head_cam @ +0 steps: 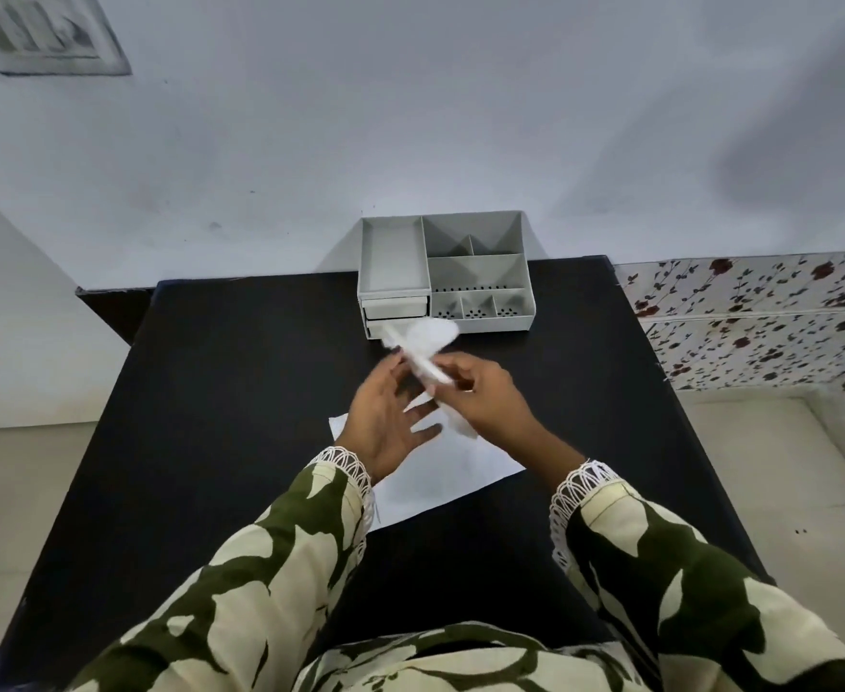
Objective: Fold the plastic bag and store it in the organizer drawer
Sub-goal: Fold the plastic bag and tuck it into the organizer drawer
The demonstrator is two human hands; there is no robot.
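Note:
A white plastic bag (423, 349), folded into a narrow strip, is held above the black table (220, 392), blurred by motion. My right hand (485, 397) pinches its lower part. My left hand (390, 417) is beside it, palm turned right with fingers spread, touching the strip near its middle. Behind the bag stands the grey organizer (445, 272) against the wall, with open top compartments and small drawers (394, 309) at its front left. The bag's upper end covers part of the lower drawer, and whether that drawer stands open cannot be told.
A white sheet (440, 472) lies flat on the table under my hands. A pale wall stands behind the table. To the right is a surface with a floral pattern (760, 322). Tiled floor shows on both sides.

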